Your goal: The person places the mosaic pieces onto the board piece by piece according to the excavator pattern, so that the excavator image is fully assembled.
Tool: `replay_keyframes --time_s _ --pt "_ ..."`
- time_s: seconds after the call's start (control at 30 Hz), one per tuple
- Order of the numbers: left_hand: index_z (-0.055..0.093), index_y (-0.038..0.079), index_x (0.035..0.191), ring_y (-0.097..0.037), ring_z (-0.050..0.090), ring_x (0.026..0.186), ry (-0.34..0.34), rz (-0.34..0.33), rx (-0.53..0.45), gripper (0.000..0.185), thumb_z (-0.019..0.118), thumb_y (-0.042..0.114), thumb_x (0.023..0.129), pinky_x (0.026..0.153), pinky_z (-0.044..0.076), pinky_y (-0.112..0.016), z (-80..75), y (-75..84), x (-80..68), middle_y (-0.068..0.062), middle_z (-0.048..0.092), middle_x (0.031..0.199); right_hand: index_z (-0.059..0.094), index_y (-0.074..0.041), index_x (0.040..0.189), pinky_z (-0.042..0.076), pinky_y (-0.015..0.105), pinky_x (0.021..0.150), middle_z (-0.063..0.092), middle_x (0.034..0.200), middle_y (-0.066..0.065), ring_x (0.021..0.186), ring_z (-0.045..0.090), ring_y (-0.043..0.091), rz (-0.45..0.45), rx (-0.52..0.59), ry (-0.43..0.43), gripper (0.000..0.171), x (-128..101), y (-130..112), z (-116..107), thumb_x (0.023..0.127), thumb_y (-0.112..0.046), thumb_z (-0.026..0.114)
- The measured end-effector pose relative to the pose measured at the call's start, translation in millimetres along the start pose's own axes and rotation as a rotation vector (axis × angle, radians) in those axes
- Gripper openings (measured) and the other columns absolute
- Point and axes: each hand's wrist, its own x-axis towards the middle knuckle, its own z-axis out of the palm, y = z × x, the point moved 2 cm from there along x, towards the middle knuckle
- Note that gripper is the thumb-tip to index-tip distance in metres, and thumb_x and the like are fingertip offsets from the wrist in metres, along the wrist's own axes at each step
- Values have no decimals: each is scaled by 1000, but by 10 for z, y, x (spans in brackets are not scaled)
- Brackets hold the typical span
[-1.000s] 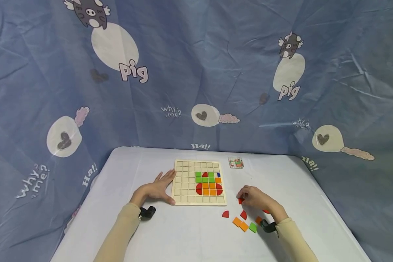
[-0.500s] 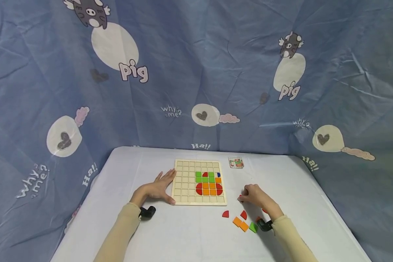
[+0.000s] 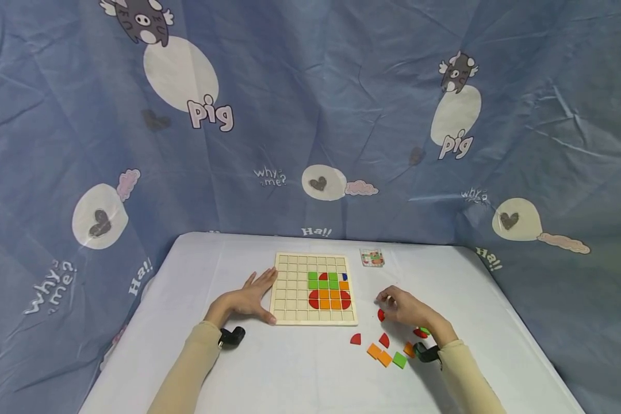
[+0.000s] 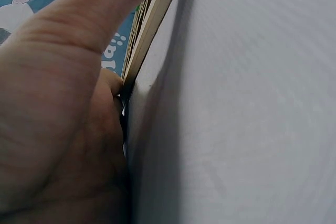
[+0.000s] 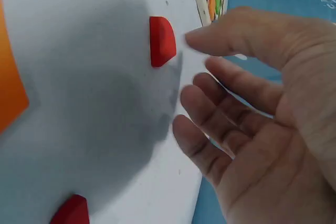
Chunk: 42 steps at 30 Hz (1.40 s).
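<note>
My left hand [image 3: 248,296] is spread along the left edge of a wooden grid board [image 3: 288,299], its thumb near the lower corner and its fingertips at the side. In the left wrist view the thumb [image 4: 68,19] overlaps the board's edge [image 4: 152,24]. Green, orange, red and blue tiles fill part of the grid's right half. Right of the board, my right hand [image 3: 405,307] hovers with loosely bent fingers and nothing between them. A red rounded piece [image 5: 161,41] lies on the table just beyond its thumb tip in the right wrist view.
Loose red quarter-circles [image 3: 356,339], orange squares [image 3: 374,351] and a green square [image 3: 399,360] lie in front of my right hand. More red and green pieces [image 3: 421,333] sit under its wrist. A small pattern card [image 3: 372,258] lies behind, right of the board.
The red piece was at my right fingertips and mostly hidden; now it lies in sight on the table, with thumb and fingers apart from it. My left hand has stayed put.
</note>
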Motion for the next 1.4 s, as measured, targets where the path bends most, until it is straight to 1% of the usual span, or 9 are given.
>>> replay_keyframes --time_s 0.07,0.17,0.27,0.47,0.63,0.8,1.1,1.27,1.4 --pt "2 0 154 -31 -5 151 1 1 2 135 83 58 63 120 -10 -54 6 1 -8 -14 -5 163 62 -9 111 52 35 83 60 107 1 93 53 17 -26 -6 -33 33 -9 9 28 80 -5 74" --pt "3 0 154 -31 -4 151 8 3 -3 135 83 59 63 120 -9 -54 12 2 -12 -14 -3 163 66 -11 108 52 29 82 61 102 -3 90 54 14 -60 -44 -43 30 -6 32 72 80 -7 76" --pt "2 1 154 -30 -4 151 7 -4 -1 135 83 59 63 120 -10 -53 17 -1 -10 -13 -4 163 68 -13 102 52 23 77 61 96 -6 84 53 11 -73 -74 -14 23 10 42 96 81 -8 76" --pt "2 1 154 -30 -5 151 6 -11 -1 134 83 56 63 121 -10 -53 12 10 -3 -13 -5 163 69 -17 93 50 20 71 60 89 -9 79 52 9 -32 -78 66 17 69 24 112 80 -11 77" --pt "2 -1 154 -31 -4 151 6 -3 -4 133 84 55 64 121 -9 -54 -1 31 -7 -14 -5 163 67 -15 89 48 20 64 60 83 -7 74 52 9 -75 -79 127 15 184 -58 89 77 -11 76" --pt "1 0 154 -31 -5 151 -1 -10 -2 133 83 55 64 120 -10 -54 -7 15 -12 -14 -5 163 68 -13 88 47 21 61 61 81 -5 72 52 8 -110 -50 168 14 458 -246 89 77 -13 75" --pt "0 2 154 -29 -7 151 -10 -9 13 134 82 59 64 120 -12 -53 12 -27 8 -12 -7 163 70 -13 94 52 24 67 65 89 -2 76 57 9 -152 18 151 12 1088 -675 213 84 -18 72" --pt "1 1 154 -29 -7 151 -6 -4 15 133 82 57 65 120 -11 -53 12 -18 3 -13 -6 163 71 -11 96 55 26 72 66 93 1 80 60 10 -146 56 156 12 1366 -806 321 86 -17 71" --pt "1 0 154 -31 -6 151 -6 2 12 132 82 56 66 120 -11 -54 10 -5 -12 -15 -5 163 72 -9 97 56 25 72 68 94 2 80 61 10 -127 51 146 13 1527 -850 409 86 -17 72"
